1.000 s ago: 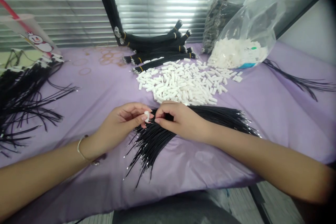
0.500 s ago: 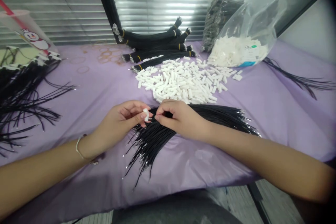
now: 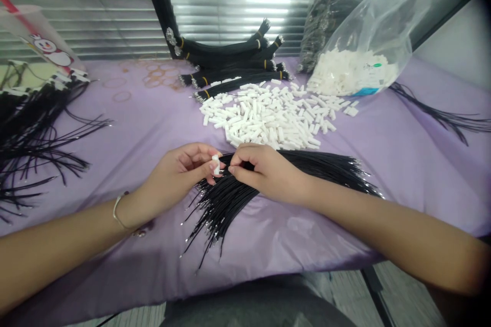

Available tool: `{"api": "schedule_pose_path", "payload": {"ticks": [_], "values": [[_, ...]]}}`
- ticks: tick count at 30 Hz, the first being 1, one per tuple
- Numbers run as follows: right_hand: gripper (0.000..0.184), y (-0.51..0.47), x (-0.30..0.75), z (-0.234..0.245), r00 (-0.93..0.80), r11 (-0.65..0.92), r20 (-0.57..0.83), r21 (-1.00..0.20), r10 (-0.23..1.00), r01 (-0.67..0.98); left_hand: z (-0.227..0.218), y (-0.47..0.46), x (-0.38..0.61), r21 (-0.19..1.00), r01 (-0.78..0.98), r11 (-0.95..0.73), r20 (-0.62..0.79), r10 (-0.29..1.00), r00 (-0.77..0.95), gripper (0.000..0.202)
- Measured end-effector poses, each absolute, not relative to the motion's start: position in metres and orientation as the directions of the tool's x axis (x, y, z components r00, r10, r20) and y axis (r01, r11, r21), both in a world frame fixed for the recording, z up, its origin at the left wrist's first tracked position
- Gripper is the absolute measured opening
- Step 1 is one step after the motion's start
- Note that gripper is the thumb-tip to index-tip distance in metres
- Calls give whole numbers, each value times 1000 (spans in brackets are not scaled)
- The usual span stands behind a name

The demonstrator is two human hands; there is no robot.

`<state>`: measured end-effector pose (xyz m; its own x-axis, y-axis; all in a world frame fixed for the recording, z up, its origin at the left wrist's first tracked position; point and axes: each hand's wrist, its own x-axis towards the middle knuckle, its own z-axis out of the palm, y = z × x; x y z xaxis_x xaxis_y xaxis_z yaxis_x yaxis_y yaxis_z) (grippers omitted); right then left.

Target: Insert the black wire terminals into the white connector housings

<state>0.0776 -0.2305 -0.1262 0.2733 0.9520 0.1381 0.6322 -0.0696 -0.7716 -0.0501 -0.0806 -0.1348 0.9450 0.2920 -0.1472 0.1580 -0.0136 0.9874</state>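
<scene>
Between the thumb and fingers of my left hand (image 3: 183, 169) is a small white plastic connector housing (image 3: 216, 164), held upright. Just to its right, my right hand (image 3: 261, 169) is closed in a pinch on what looks like the end of a black wire, its tip close to the housing. Most of that wire is hidden by the fingers. Under both hands lies a fanned bundle of black wires (image 3: 218, 209) with shiny metal terminals at their ends. Beyond the hands spreads a pile of loose white connector housings (image 3: 272, 117).
Tied bundles of black wires (image 3: 230, 64) lie at the back by the blinds. A clear plastic bag (image 3: 356, 71) of white parts stands back right. Wires with white connectors (image 3: 42, 117) lie left, near a cup (image 3: 46, 43) with a red straw. Rubber bands (image 3: 155, 76) are scattered behind.
The housing in my left hand has turned slightly and stands straighter. Both hands keep nearly the same place, with the right still pinched. The whole view has shifted a little.
</scene>
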Motion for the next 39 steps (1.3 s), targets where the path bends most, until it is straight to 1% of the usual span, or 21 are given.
{"api": "schedule_pose_path", "payload": {"ticks": [4, 9, 15, 21, 24, 26, 28, 29, 32, 35, 39], "values": [[12, -231, 77, -125, 260, -69, 131, -768, 957, 637, -135, -80, -51, 988, 151, -20, -140, 285, 948, 20], [15, -229, 77, -127, 247, -39, 158, -767, 956, 641, -134, -81, -50, 984, 174, -33, -157, 300, 941, 21], [16, -227, 73, -131, 311, -69, 195, -740, 930, 669, -133, -81, -49, 980, 194, -43, -171, 315, 934, 23], [15, -223, 71, -137, 234, 18, 275, -682, 933, 731, -132, -83, -49, 980, 197, -37, -175, 324, 930, 22], [13, -224, 71, -134, 211, 25, 317, -604, 925, 797, -132, -83, -48, 982, 191, -6, -177, 348, 921, 21], [12, -227, 70, -129, 193, 41, 400, -508, 896, 860, -134, -82, -47, 988, 149, 44, -154, 373, 915, 20], [15, -229, 70, -125, 120, 96, 454, -424, 883, 901, -136, -81, -46, 987, 98, 126, -141, 400, 906, 19], [16, -230, 69, -124, 65, 135, 451, -397, 890, 908, -136, -81, -45, 982, 80, 173, -146, 410, 900, 18], [20, -227, 69, -126, -74, 217, 381, -347, 922, 913, -137, -80, -44, 954, 58, 294, -187, 432, 882, 17], [21, -220, 70, -132, -75, 184, 332, -310, 940, 933, -136, -79, -43, 940, 41, 339, -197, 437, 878, 17], [19, -212, 72, -136, -65, 144, 276, -275, 959, 951, -137, -78, -44, 952, 44, 302, -173, 415, 893, 16]]}}
